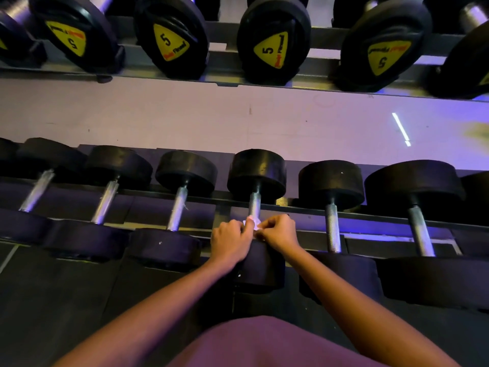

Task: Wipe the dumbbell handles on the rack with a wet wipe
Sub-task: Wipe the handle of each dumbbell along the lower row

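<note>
At the near end of the middle dumbbell handle [255, 203] on the lower rack [370, 216], both hands meet over a small white wet wipe [251, 224]. The left hand [230, 241] has its fingers curled in and pinches the wipe from the left, one fingertip lifted against the metal. The right hand [278, 231], also curled, pinches it from the right, so the wipe is bunched between them against the handle, just above that dumbbell's near head [260, 268]. More black round-headed dumbbells lie in a row on either side of this dumbbell, their knurled handles bare. Above it, an upper rack rail [230, 63] carries black dumbbells with yellow labels marked 5 [270, 50]. Between the two tiers shows a pale surface [185, 115] washed in violet light. Below the dumbbell are dark floor [53, 300] and a purple garment [264, 340].
</note>
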